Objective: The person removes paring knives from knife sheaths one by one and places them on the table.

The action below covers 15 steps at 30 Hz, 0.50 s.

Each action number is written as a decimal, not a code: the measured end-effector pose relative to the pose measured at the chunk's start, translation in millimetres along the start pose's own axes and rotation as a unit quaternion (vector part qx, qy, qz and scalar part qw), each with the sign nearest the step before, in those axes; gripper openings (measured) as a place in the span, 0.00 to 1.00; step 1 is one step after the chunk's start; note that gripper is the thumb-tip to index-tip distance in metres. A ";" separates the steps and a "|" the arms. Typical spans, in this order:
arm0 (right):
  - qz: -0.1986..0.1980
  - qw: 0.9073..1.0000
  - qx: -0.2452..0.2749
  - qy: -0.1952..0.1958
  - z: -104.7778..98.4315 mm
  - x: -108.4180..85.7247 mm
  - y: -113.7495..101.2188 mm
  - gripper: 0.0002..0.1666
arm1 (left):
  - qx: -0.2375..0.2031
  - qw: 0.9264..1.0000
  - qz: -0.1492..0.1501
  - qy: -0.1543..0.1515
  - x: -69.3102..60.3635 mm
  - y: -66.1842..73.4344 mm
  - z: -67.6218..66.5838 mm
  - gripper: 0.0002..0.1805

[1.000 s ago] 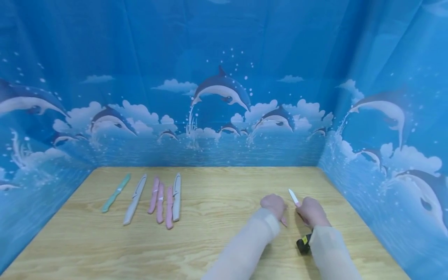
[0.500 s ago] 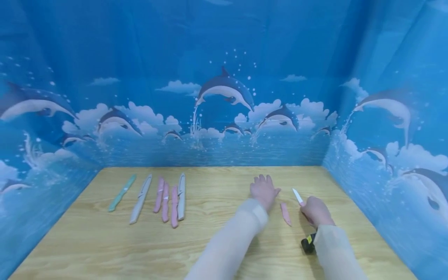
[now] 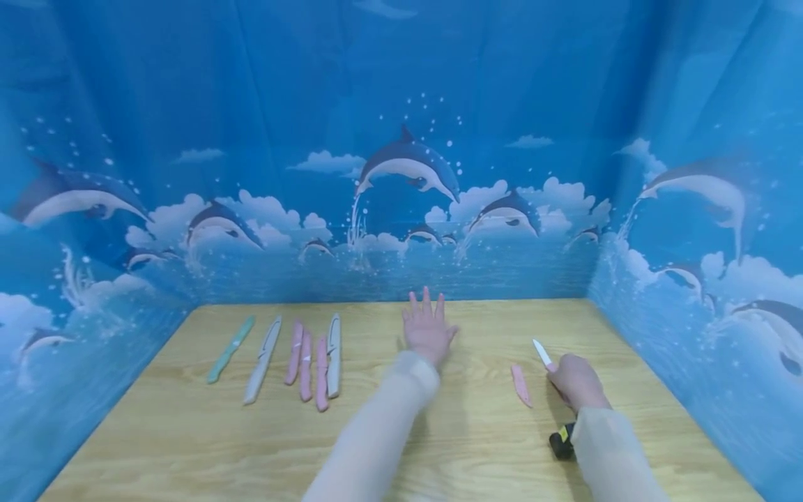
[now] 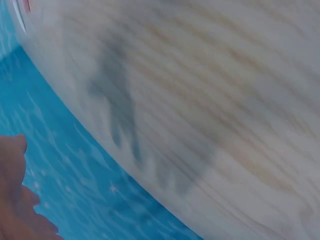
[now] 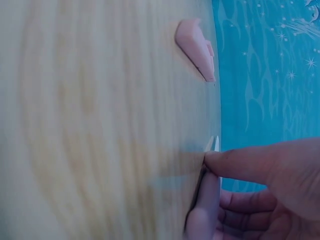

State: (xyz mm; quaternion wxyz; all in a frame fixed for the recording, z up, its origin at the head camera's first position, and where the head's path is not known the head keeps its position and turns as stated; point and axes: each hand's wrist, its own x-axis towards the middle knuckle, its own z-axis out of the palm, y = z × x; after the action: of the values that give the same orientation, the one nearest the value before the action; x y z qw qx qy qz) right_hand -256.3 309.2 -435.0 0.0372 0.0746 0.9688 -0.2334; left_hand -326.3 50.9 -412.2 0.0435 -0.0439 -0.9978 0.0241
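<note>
No text is legible. The yellow label [image 3: 564, 433] on the black wrist camera [image 3: 557, 447] is too small to read.

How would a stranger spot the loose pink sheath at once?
On the wood-look table, go to the right hand, which holds a small white-bladed pink knife. The sheath lies just left of that knife. Unlike the three pink knives clustered at the table's left, it lies apart, is shorter and has no handle.

Pale wood-grain tabletop [image 3: 477, 439] | left side, left to right: slim mint-green knife [image 3: 231, 349], long light-grey knife [image 3: 263, 360], three slim pink knives [image 3: 305, 367], second long light-grey knife [image 3: 334, 355] just beside the third pink one | right side: short narrow pink sheath [image 3: 520, 385]
</note>
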 end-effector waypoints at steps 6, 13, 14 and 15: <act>-0.005 1.000 0.003 0.003 3.8 -0.3 0.4 0.20 | -0.015 1.000 -0.021 0.013 5.0 -39.5 5.5 0.40; -0.003 1.000 -0.003 0.006 2.4 2.4 4.0 0.18 | -0.035 0.998 -0.046 0.010 3.1 -78.2 11.7 0.40; -0.002 1.000 -0.002 0.004 2.4 2.8 4.2 0.18 | -0.039 0.998 -0.051 0.009 1.8 -83.5 12.5 0.40; 0.001 1.000 0.001 0.002 2.3 3.0 4.3 0.18 | -0.043 0.998 -0.054 0.011 0.8 -89.0 13.7 0.40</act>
State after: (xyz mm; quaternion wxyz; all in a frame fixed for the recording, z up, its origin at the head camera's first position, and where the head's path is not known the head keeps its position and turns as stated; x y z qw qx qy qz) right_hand -258.5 312.3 -439.3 0.0356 0.0758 0.9686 -0.2339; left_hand -336.0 -38.2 -421.1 0.0541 0.0082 -0.9983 -0.0216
